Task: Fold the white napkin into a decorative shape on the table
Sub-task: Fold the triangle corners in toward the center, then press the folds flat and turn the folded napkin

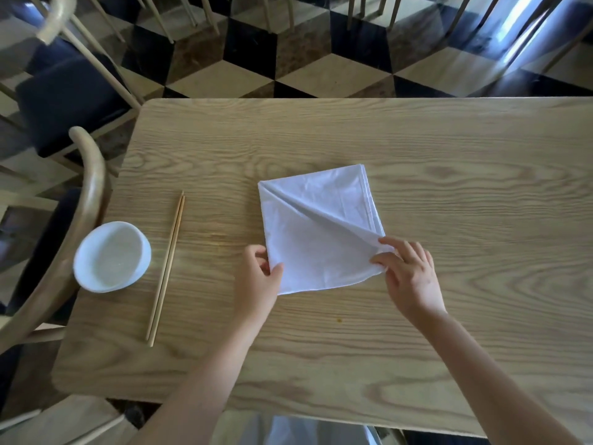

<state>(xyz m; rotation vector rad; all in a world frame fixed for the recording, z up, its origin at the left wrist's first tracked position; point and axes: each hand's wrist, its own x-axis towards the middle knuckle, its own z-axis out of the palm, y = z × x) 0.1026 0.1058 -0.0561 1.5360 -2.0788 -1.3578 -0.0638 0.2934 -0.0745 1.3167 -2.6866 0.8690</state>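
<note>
— Head view: where is the cloth?

— The white napkin (317, 232) lies folded square on the wooden table (449, 332), right of centre, with a diagonal crease running from its far-left corner to its near-right corner.

— Your hands?

— My left hand (256, 277) pinches the near-left corner, thumb on top. My right hand (409, 277) pinches the near-right corner, lifting the top layer between thumb and fingertips.

— Other items?

— A pair of chopsticks (167, 268) lies left of the napkin; a white bowl (111, 256) sits at the table's left edge, well apart from the cloth
</note>
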